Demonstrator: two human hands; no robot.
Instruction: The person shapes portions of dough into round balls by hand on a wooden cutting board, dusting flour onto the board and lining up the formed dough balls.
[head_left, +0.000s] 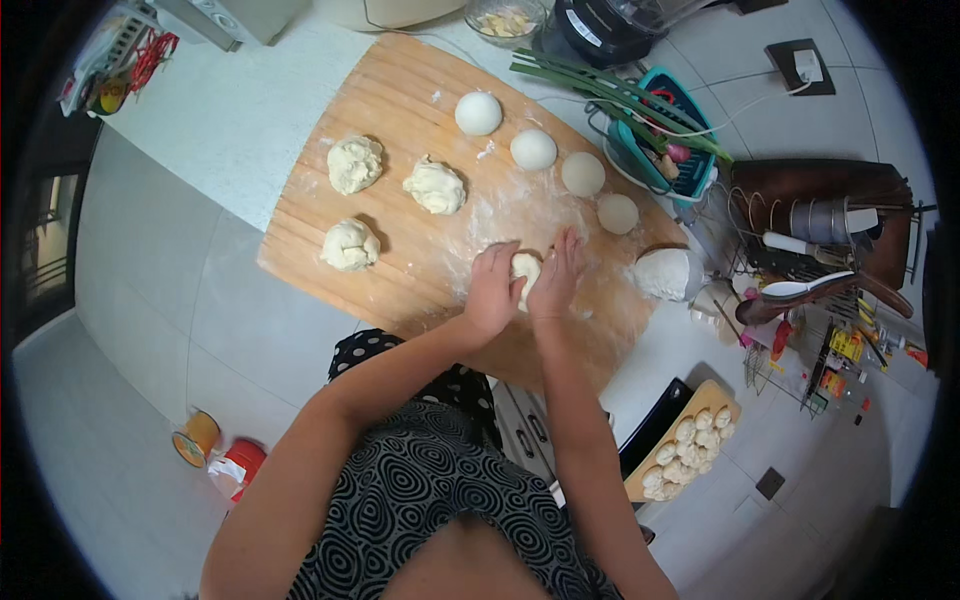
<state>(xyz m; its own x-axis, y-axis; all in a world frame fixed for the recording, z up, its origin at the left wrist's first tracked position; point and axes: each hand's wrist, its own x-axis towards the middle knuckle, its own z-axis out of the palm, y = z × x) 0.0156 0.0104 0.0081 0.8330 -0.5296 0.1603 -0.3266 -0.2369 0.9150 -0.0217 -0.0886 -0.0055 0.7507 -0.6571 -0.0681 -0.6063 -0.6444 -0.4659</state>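
A pale piece of dough (527, 274) lies between my two hands on a floured wooden board (420, 277). My left hand (489, 289) cups it from the left, with the thumb against its near side. Along its right side, my right hand (556, 279) presses with the fingers extended; the palms partly hide the dough. Beyond them, several smooth round dough balls run in an arc, from the farthest ball (478, 114) to the nearest one (618, 214). Three rough lumps sit on the left: a far lump (355, 165), a middle lump (435, 185) and a near lump (350, 245).
A container of flour (667, 274) touches the board's right edge. Behind it are a teal basket (660, 135) with green onions (615, 97), a glass bowl (506, 21) and a black appliance (600, 30). At the lower right, shaped dough pieces (690, 452) cover a second board.
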